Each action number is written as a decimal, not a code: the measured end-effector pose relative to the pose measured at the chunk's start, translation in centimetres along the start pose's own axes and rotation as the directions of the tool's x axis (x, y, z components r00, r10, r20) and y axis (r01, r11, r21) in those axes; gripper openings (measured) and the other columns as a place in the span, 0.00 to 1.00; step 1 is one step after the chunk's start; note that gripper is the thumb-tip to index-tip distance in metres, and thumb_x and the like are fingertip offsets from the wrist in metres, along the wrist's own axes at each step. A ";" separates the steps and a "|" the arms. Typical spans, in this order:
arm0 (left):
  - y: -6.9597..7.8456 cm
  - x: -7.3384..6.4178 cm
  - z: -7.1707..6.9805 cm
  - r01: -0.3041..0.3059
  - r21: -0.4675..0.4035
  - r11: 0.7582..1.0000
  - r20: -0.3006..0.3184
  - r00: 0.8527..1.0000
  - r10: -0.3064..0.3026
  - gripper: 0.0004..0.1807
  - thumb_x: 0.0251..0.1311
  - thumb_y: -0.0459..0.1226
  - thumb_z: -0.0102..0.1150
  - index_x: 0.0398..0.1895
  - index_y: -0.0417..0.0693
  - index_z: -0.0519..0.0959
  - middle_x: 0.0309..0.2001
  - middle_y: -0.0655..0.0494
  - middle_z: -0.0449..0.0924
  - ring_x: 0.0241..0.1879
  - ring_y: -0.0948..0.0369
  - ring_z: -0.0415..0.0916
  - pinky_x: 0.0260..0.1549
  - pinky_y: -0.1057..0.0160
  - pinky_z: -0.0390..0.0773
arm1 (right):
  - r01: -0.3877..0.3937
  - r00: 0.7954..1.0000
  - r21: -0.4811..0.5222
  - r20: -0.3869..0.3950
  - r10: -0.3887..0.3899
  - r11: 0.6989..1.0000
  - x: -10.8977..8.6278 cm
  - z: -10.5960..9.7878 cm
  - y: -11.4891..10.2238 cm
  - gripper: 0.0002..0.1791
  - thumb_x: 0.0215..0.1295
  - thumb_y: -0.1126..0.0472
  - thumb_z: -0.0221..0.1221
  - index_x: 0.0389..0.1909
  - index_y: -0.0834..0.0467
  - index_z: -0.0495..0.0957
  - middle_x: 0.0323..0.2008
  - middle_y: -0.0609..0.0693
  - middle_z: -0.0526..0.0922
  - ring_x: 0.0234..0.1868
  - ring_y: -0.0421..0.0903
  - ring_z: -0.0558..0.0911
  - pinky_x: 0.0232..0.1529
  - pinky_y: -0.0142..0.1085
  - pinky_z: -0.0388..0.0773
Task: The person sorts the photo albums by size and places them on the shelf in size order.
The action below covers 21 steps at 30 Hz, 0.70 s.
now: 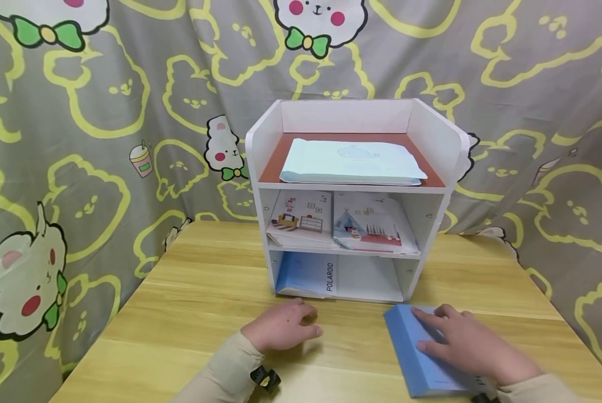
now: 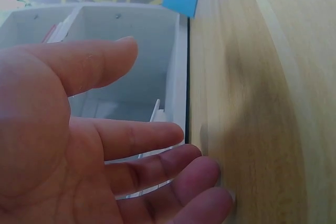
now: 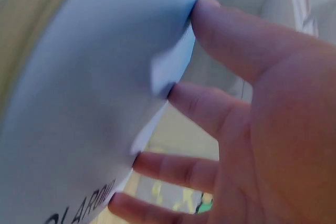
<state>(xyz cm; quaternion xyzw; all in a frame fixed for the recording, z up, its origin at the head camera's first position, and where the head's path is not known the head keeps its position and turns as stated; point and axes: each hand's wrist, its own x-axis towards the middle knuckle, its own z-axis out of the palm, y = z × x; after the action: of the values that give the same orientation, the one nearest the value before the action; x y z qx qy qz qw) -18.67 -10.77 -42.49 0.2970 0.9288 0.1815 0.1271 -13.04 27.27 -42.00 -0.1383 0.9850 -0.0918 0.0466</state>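
Note:
A thick blue book [image 1: 410, 354] lies on the wooden table at the right, its spine side facing left. My right hand [image 1: 469, 340] rests on its cover, and in the right wrist view the fingertips [image 3: 181, 92] touch the pale blue surface, where black POLAROID lettering shows. My left hand [image 1: 284, 327] is just in front of the shelf's lower left, thumb apart from the loosely bent fingers, holding nothing. A similar blue book [image 1: 303, 273] marked POLAROID lies in the left part of the bottom compartment of the small white shelf [image 1: 434, 224].
Two illustrated booklets, a left one [image 1: 303, 215] and a right one [image 1: 373, 224], lie side by side in the middle compartment. A pale packet [image 1: 353, 162] with a whale drawing lies on the brown top board. Behind the wooden table [image 1: 190, 313] hangs a patterned curtain [image 1: 180, 112].

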 end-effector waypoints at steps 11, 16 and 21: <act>0.4 -0.1 0.2 -0.025 0.045 0.999 0.015 1.000 0.025 0.32 0.69 0.60 0.53 0.63 0.46 0.79 0.57 0.53 0.79 0.55 0.56 0.77 0.56 0.53 0.76 | 0.071 0.996 -0.042 -0.044 -0.073 0.997 2.2 1.6 -7.1 0.42 0.60 0.24 0.56 0.70 0.43 0.74 0.57 0.62 0.77 0.48 0.64 0.79 0.41 0.58 0.79; 0.7 0.1 0.6 -0.044 0.070 0.997 0.031 0.999 0.042 0.36 0.68 0.63 0.52 0.64 0.46 0.79 0.56 0.54 0.80 0.52 0.59 0.78 0.52 0.55 0.78 | 0.077 0.997 -0.025 -0.017 -0.077 0.997 3.5 1.9 -10.5 0.40 0.62 0.26 0.56 0.72 0.41 0.72 0.60 0.65 0.75 0.53 0.69 0.77 0.44 0.61 0.79; 1.1 0.4 0.6 0.022 0.079 0.997 0.057 0.998 -0.027 0.41 0.65 0.66 0.53 0.67 0.43 0.77 0.56 0.53 0.79 0.49 0.60 0.78 0.49 0.56 0.79 | 0.111 0.994 0.003 -0.001 -0.111 0.994 4.6 2.1 -12.7 0.37 0.66 0.29 0.56 0.71 0.44 0.73 0.61 0.66 0.75 0.56 0.69 0.76 0.48 0.64 0.77</act>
<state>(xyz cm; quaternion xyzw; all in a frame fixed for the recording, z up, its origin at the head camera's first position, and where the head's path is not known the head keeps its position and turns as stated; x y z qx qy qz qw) -18.19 -9.53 -42.66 0.2955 0.9346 0.1349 0.1447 -13.88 13.66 -41.91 -0.1926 0.9757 -0.0956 0.0411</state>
